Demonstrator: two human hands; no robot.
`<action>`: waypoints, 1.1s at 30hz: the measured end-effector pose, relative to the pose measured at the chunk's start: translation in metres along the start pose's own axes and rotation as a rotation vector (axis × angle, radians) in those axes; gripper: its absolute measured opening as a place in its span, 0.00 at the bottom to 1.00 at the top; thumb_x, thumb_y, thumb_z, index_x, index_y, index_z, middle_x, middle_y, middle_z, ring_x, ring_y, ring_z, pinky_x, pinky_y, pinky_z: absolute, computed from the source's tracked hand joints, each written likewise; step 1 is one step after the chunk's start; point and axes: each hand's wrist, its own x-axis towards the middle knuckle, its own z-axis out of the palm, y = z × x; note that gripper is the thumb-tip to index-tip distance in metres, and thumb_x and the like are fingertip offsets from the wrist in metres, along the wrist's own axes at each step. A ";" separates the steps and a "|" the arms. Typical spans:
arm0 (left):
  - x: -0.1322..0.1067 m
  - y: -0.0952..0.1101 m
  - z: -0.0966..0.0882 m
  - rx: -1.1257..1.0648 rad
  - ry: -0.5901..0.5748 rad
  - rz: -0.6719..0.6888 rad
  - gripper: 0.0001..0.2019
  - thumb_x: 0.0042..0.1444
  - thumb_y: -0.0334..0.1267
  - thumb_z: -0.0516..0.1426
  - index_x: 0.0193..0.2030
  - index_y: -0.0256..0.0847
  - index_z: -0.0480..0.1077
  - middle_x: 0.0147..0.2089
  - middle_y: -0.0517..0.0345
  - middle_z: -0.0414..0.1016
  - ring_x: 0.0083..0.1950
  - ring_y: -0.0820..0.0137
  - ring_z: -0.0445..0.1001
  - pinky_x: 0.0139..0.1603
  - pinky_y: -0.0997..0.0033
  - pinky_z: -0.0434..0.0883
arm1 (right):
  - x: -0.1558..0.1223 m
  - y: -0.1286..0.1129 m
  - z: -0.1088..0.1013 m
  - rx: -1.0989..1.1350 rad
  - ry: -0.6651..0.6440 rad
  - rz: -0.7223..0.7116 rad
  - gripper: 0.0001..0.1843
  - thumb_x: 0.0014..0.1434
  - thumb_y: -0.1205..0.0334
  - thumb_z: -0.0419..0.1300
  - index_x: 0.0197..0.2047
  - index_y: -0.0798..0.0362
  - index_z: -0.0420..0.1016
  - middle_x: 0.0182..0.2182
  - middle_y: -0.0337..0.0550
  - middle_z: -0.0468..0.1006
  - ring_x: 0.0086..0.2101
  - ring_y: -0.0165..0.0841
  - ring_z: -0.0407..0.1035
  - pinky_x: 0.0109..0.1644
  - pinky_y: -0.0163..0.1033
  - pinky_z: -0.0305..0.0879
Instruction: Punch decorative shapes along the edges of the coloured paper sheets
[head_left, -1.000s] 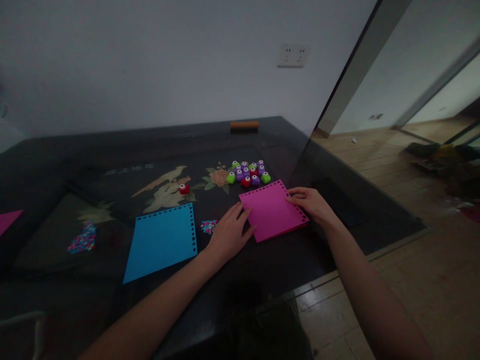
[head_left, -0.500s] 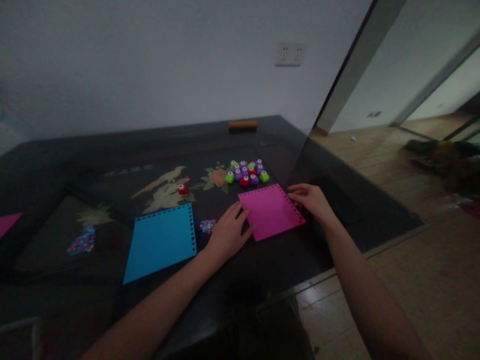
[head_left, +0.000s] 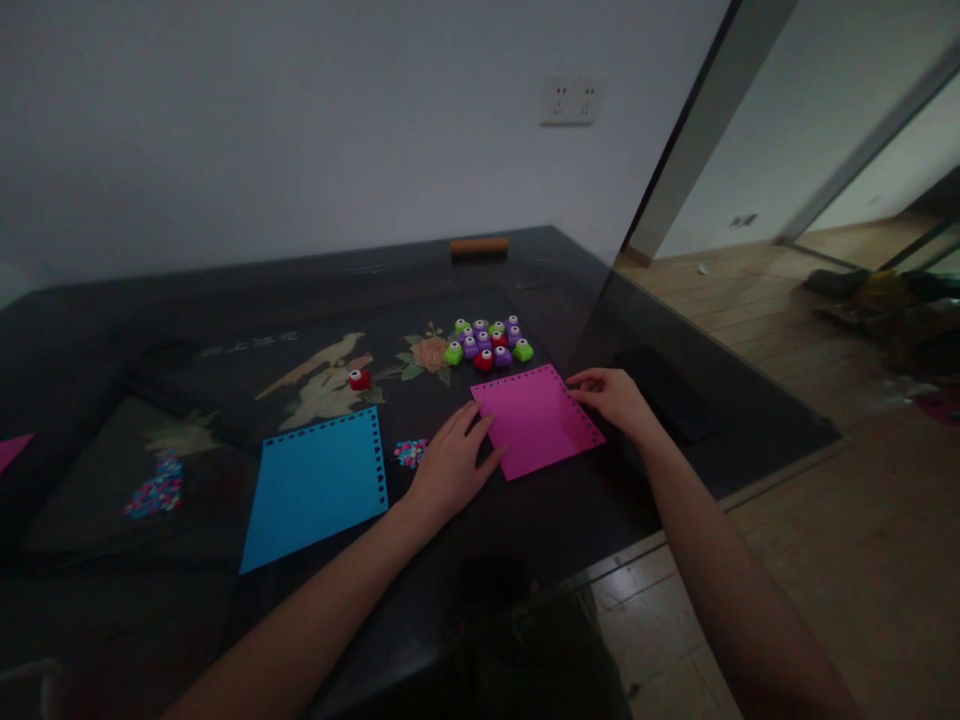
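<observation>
A pink sheet of paper [head_left: 536,422] with holes punched along its top and right edges lies flat on the dark table. My left hand [head_left: 452,458] rests with fingers spread at its left edge, the fingertips and thumb on the paper. At the right edge, thumb and index of my right hand [head_left: 611,397] are close together on the border of the sheet; its other fingers are curled. To the left lies a blue sheet [head_left: 315,490], punched along its top and right edges. Between the sheets, partly behind my left hand, sits a small pile of coloured confetti-like dots [head_left: 409,453].
Several green, purple and red hole punches [head_left: 484,343] cluster behind the pink sheet. A lone red punch [head_left: 359,380] stands behind the blue sheet. More dots [head_left: 157,488] lie at left. A brown cylinder [head_left: 479,247] lies near the wall, a dark flat object [head_left: 667,395] at right.
My right hand has come in slightly onto the pink sheet's right edge, its thumb and index closer together. My left hand stays in place. The view has shifted a little.
</observation>
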 end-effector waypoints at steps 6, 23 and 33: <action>0.000 -0.001 0.001 -0.003 -0.009 0.007 0.22 0.60 0.42 0.55 0.58 0.33 0.66 0.63 0.37 0.64 0.65 0.54 0.61 0.63 0.53 0.63 | 0.000 0.000 0.000 -0.014 -0.004 -0.016 0.11 0.45 0.64 0.67 0.35 0.56 0.82 0.22 0.39 0.73 0.23 0.30 0.64 0.29 0.37 0.58; 0.001 0.001 -0.002 -0.001 -0.020 0.002 0.20 0.63 0.41 0.52 0.58 0.33 0.66 0.63 0.39 0.64 0.66 0.56 0.61 0.64 0.56 0.62 | 0.001 0.001 0.000 -0.011 -0.013 -0.030 0.09 0.44 0.63 0.67 0.32 0.56 0.82 0.21 0.39 0.73 0.23 0.30 0.64 0.29 0.36 0.58; 0.004 0.002 -0.017 0.018 0.039 0.037 0.18 0.62 0.40 0.53 0.57 0.37 0.66 0.64 0.42 0.64 0.65 0.57 0.61 0.63 0.54 0.64 | -0.002 0.000 -0.001 0.031 0.008 -0.007 0.12 0.48 0.57 0.64 0.34 0.56 0.81 0.19 0.40 0.73 0.21 0.31 0.64 0.26 0.37 0.58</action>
